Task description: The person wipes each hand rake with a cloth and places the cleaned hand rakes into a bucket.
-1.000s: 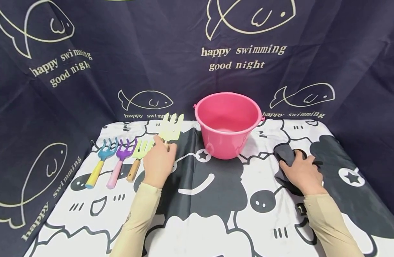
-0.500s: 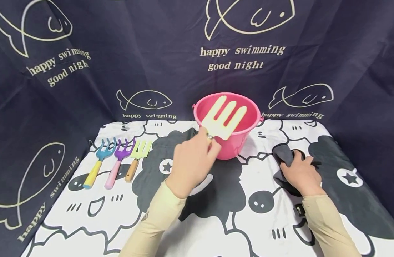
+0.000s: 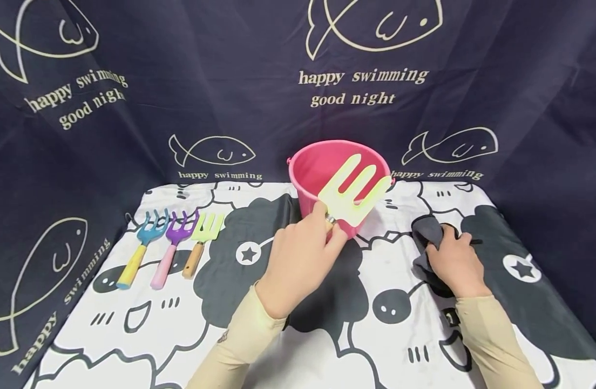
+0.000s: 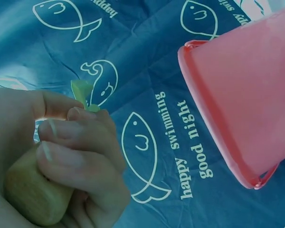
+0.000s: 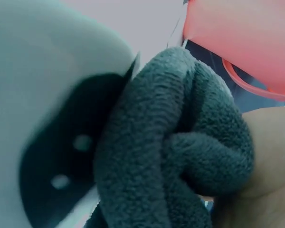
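My left hand (image 3: pixel 298 256) grips a pale yellow-green garden fork (image 3: pixel 353 194) by its wooden handle (image 4: pixel 38 190), fingers curled round it in the left wrist view. In the head view the fork's three wide tines point up and right, overlapping the front of a pink bucket (image 3: pixel 310 200). At the right, my right hand (image 3: pixel 455 265) holds a bunched dark grey cloth (image 3: pixel 428 229) on the table. The right wrist view shows the fuzzy cloth (image 5: pixel 147 142) folded up against the hand.
On the left of the sheep-print tablecloth (image 3: pixel 133 346) lie a blue rake with a yellow handle (image 3: pixel 133 265), a purple rake with a pink handle (image 3: pixel 164 265) and a small green fork with a wooden handle (image 3: pixel 195 259). A dark fish-print curtain (image 3: pixel 259 65) hangs behind the bucket.
My left hand has lifted the garden fork from beside the small green fork and carried it right to the bucket's front. The right hand stays on the cloth.
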Demonstrator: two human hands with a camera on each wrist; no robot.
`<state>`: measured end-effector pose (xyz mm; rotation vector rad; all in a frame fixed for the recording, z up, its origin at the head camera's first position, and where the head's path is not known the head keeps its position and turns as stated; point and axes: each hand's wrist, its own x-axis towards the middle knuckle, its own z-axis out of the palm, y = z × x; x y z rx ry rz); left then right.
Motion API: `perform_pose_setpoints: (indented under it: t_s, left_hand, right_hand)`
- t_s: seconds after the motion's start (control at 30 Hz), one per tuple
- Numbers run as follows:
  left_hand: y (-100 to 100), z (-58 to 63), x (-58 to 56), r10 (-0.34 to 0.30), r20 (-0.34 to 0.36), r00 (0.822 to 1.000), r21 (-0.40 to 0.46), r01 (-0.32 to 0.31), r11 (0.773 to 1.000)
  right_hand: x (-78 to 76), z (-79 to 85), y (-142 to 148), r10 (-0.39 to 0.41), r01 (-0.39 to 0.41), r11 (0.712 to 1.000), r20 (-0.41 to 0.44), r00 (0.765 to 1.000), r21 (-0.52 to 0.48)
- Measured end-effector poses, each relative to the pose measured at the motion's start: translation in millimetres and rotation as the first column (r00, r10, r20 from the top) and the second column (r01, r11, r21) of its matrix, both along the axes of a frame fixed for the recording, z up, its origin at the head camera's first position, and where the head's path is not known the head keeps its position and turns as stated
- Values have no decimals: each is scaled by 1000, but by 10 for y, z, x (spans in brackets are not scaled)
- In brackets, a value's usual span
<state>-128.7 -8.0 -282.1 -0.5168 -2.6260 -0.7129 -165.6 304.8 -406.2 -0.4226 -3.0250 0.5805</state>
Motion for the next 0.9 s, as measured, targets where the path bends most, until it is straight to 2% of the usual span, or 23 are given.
perform_pose_setpoints:
  t_s: [0.1, 0.2, 0.27, 0.37, 0.47, 0.57, 0.67, 0.77, 0.83, 0.9]
  left_hand:
    - [-28, -16, -11, 14, -16, 1000, -5, -14, 1000]
    - [-46, -31, -24, 32, -20, 999, -11, -32, 999]
    - [-59, -39, -28, 45, -13, 999, -16, -45, 999]
    - [-73, -45, -36, 51, -2, 999, -18, -51, 999]
    - [-79, -45, -50, 47, -7, 999, -20, -47, 999]
    - [-79, -49, -65, 31, -8, 999, -13, -31, 999]
    - [-77, -58, -75, 16, -4, 1000, -3, -16, 1000]
    - [-76, -62, -77, 9, -9, 1000, -5, -9, 1000]
    - [-76, -62, -77, 4, -24, 1000, -11, -5, 1000]
    - [-79, -60, -79, -3, -41, 999, -13, 3, 1000]
  right_hand:
    - [18, 74, -21, -3, 4, 1000, -88, 996, 19]
    - [67, 236, -29, -12, 21, 999, -199, 980, 40]
    - [119, 390, -41, -31, 40, 999, -283, 959, 28]
    - [221, 673, -90, -81, 75, 997, -398, 914, -31]
    - [332, 945, -201, -143, 93, 988, -504, 852, -124]
    - [431, 1157, -377, -154, 54, 982, -618, 771, -178]
    - [506, 1281, -588, -102, -42, 983, -730, 676, -177]
    - [551, 1337, -789, -39, -146, 977, -800, 598, -157]
    - [572, 1354, -907, -3, -202, 969, -829, 560, -140]
    - [594, 1372, -1011, 42, -249, 962, -843, 537, -111]
